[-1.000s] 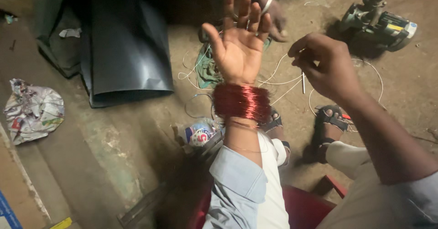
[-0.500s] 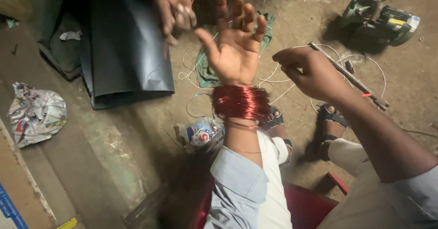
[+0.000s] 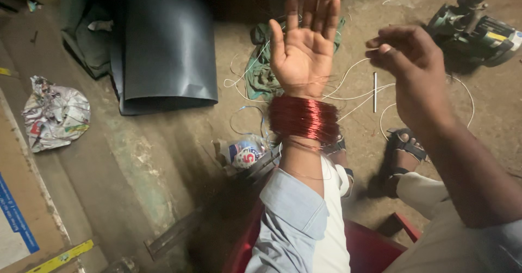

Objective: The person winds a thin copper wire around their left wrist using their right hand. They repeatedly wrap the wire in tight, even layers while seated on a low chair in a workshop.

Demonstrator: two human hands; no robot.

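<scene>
Newspaper (image 3: pixel 54 114), crumpled into a ball, lies on the floor (image 3: pixel 147 159) far to the left of the wire coil (image 3: pixel 303 118). Nearer the coil, up and to its left, a dark rolled sheet (image 3: pixel 163 50) rests on the floor. Just below and left of the coil sits a small colourful packet (image 3: pixel 244 152). The coil itself, red and shiny, is wound many turns around the wrist of the left hand (image 3: pixel 304 44). That hand is raised with the palm open and the fingers spread, gripping nothing. Behind it, above the coil, lies a green cloth (image 3: pixel 260 72) amid loose pale wires (image 3: pixel 353 93). To the right of the coil a short metal rod (image 3: pixel 374 92) lies on the floor. Further right, the right hand (image 3: pixel 408 61) hovers with its fingers curled and thumb pinched to fingertip; whether it grips a thin strand cannot be told. A green motor (image 3: pixel 478 31) stands on the floor at the far upper right of the coil.
</scene>
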